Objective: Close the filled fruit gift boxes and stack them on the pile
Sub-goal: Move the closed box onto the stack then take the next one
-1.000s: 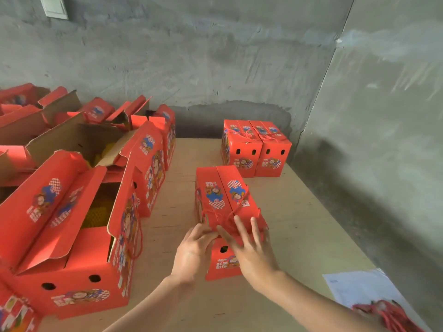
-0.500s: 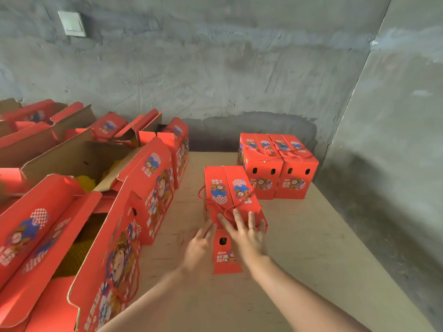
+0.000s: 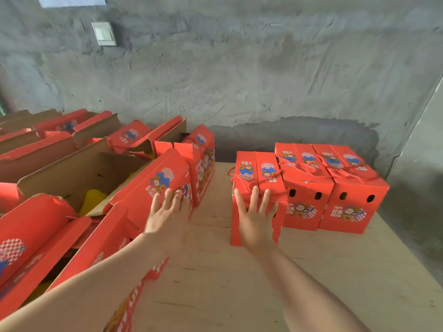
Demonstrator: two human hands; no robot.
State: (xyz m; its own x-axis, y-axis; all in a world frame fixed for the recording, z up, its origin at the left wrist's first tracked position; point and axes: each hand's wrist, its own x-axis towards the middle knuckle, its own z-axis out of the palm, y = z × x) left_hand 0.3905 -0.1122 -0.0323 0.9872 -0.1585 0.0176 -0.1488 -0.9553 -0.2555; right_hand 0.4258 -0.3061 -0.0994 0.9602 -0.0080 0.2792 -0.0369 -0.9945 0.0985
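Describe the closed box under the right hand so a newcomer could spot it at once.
On the wooden table, near the grey wall's corner, stands a row of closed red boxes. Take the leftmost box. Only it has the right hand spread flat on its near end, and it juts nearer than its two neighbours.

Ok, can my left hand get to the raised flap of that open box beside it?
Probably yes: the left hand is open, its fingertips right at the raised flap, and nothing sits between them.
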